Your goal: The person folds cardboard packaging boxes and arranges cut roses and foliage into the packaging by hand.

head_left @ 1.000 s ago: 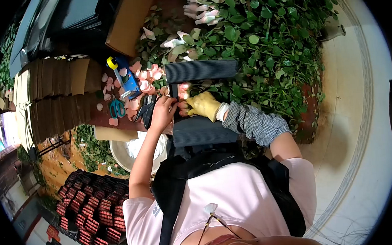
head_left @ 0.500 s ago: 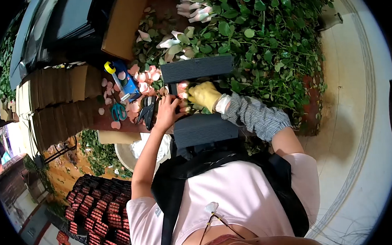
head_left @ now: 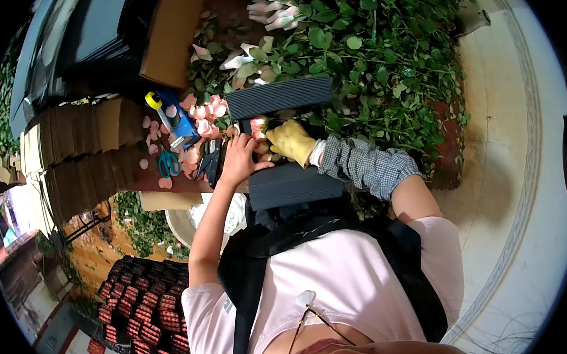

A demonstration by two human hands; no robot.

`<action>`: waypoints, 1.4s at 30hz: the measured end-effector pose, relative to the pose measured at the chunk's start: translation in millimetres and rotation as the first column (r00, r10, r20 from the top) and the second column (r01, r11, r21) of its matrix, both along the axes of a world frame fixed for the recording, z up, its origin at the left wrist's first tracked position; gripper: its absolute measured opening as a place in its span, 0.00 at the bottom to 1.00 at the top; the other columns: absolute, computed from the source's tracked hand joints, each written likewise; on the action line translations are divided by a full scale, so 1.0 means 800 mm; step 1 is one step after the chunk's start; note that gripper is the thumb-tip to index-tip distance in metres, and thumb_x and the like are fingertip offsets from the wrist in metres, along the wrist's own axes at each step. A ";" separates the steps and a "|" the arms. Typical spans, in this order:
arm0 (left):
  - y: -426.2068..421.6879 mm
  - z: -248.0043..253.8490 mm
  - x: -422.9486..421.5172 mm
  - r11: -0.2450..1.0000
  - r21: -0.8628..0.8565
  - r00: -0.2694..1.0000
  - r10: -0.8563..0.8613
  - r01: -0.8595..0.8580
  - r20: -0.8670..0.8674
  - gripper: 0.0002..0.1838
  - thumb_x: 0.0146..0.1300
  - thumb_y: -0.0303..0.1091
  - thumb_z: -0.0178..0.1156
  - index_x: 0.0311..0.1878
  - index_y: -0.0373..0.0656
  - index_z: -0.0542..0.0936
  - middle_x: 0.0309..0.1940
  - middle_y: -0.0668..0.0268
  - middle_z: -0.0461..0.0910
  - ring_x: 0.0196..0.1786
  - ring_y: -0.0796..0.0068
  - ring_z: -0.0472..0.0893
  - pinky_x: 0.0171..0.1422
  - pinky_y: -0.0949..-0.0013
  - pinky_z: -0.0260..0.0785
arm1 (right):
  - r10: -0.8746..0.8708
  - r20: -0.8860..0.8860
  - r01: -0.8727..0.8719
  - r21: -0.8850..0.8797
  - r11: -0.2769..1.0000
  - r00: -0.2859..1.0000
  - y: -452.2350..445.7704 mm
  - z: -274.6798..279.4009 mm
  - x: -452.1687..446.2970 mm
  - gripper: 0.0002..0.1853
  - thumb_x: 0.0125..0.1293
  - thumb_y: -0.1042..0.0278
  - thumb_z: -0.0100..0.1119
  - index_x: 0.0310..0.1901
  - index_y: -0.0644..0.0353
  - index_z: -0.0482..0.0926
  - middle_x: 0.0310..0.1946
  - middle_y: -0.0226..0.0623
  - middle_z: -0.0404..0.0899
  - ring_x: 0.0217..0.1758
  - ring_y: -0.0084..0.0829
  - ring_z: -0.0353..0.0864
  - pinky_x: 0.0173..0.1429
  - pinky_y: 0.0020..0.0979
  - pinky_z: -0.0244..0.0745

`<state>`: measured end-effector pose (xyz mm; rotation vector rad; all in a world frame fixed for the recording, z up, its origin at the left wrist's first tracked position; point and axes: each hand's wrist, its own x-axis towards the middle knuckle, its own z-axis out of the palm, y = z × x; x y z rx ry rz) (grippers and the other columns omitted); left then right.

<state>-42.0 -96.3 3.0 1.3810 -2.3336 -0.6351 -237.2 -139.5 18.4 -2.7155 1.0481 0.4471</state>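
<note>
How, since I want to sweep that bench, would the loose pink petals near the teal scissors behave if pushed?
The pink petals probably weigh little and would scatter easily, as several lie loose and apart near the teal scissors. Looking thin, they would likely bend and might crease under pressure. Where heaped, they may shift together, since they overlap.

The table [head_left: 150, 177] is reddish-brown and crowded. Loose pink petals [head_left: 202, 127] lie strewn over its left part, with teal scissors [head_left: 168, 162], a dark tool [head_left: 211, 161] and a blue item [head_left: 183, 127] (what exactly, I can't make out) among them. Two dark ridged panels [head_left: 279, 98] sit near the middle; leafy stems [head_left: 380, 69] heap thickly over the right.
</note>
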 end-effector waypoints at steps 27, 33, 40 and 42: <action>0.003 -0.018 -0.014 0.990 0.101 0.995 0.095 -0.099 0.044 0.30 0.42 0.40 0.75 0.48 0.42 0.74 0.48 0.56 0.69 0.55 0.51 0.69 0.58 0.53 0.62 | -0.542 0.222 0.577 -0.142 0.804 0.810 0.091 0.030 -0.247 0.18 0.49 0.77 0.64 0.45 0.58 0.81 0.33 0.44 0.84 0.37 0.45 0.83 0.45 0.42 0.78; 0.003 -0.020 -0.010 0.982 0.154 0.990 0.089 -0.106 0.112 0.33 0.41 0.40 0.75 0.52 0.41 0.74 0.51 0.56 0.69 0.57 0.50 0.69 0.59 0.52 0.63 | -0.670 0.078 0.659 0.125 0.742 0.739 0.065 0.062 -0.250 0.18 0.54 0.76 0.64 0.49 0.57 0.83 0.45 0.44 0.84 0.49 0.45 0.83 0.54 0.42 0.78; 0.007 -0.001 -0.006 0.987 0.161 0.997 0.009 -0.021 0.075 0.27 0.45 0.39 0.75 0.49 0.41 0.77 0.47 0.57 0.72 0.54 0.52 0.71 0.59 0.53 0.65 | -0.498 -0.232 0.550 0.359 0.754 0.835 0.041 0.034 -0.267 0.33 0.59 0.55 0.66 0.65 0.57 0.72 0.58 0.48 0.78 0.60 0.46 0.77 0.63 0.43 0.73; 0.009 -0.008 -0.001 0.982 0.186 0.999 0.017 -0.023 0.030 0.27 0.45 0.38 0.76 0.48 0.40 0.77 0.46 0.57 0.72 0.53 0.52 0.72 0.58 0.54 0.66 | -0.485 -0.333 0.584 0.350 0.733 0.808 0.017 0.087 -0.229 0.31 0.60 0.55 0.64 0.63 0.58 0.73 0.55 0.49 0.80 0.57 0.47 0.78 0.61 0.43 0.74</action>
